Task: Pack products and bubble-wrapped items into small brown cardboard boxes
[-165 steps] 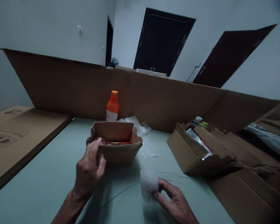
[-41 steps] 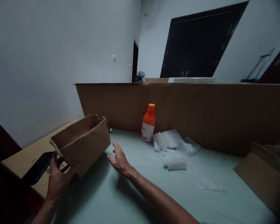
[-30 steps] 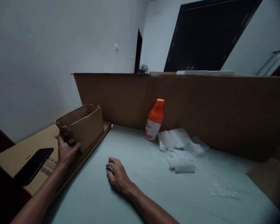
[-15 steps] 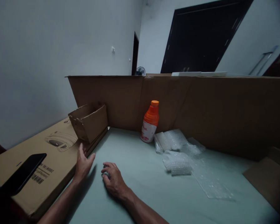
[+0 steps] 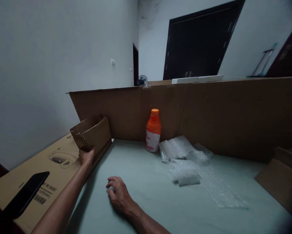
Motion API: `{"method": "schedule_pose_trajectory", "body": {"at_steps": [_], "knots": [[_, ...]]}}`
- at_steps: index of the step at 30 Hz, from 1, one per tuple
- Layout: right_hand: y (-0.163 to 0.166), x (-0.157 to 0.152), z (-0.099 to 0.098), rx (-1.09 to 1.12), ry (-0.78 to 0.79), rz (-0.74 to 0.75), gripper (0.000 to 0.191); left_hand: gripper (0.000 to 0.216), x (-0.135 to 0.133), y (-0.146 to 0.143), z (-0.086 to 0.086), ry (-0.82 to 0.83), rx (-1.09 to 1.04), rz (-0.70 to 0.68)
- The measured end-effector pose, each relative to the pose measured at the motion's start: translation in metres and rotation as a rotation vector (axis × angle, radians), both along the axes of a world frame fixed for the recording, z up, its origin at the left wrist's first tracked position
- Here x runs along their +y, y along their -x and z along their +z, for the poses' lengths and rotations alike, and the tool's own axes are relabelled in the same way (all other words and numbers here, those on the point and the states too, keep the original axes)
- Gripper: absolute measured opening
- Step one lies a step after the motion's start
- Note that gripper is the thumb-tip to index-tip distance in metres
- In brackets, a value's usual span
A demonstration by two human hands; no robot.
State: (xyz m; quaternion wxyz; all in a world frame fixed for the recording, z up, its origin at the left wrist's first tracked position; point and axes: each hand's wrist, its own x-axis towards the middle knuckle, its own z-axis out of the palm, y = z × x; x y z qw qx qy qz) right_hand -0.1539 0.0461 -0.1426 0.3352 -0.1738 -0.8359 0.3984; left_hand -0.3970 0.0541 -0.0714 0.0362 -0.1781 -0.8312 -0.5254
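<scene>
My left hand [image 5: 86, 157] is at the lower near corner of a small open-topped cardboard box [image 5: 98, 134], its thumb on the front face and the other fingers around the side, partly hidden. This small box sits on a larger flat carton [image 5: 60, 175] at the left. Loosely bent, my right hand [image 5: 119, 193] rests on the pale green tabletop [image 5: 136, 165], with a gap between thumb and fingers. A small dark spot shows by its fingertips, too small to make out.
An orange bottle [image 5: 153, 131] with a white label stands before a tall cardboard wall [image 5: 209, 113]. To its right lie several pieces of bubble wrap [image 5: 184, 170]. A black phone-like slab [image 5: 26, 193] is at the left, and cardboard flaps [image 5: 279, 172] are at the right.
My left hand has moved forward from beside the carton and taken hold of the small box's lower corner. My right hand has stayed on the table. The camera view has shifted slightly.
</scene>
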Motion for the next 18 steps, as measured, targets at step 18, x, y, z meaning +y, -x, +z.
{"method": "schedule_pose_trajectory", "body": {"at_steps": [18], "knots": [[0.008, -0.004, 0.001, -0.011, 0.011, -0.061, 0.024, 0.074, -0.126, -0.135, -0.099, 0.062, -0.018, -0.347]]}}
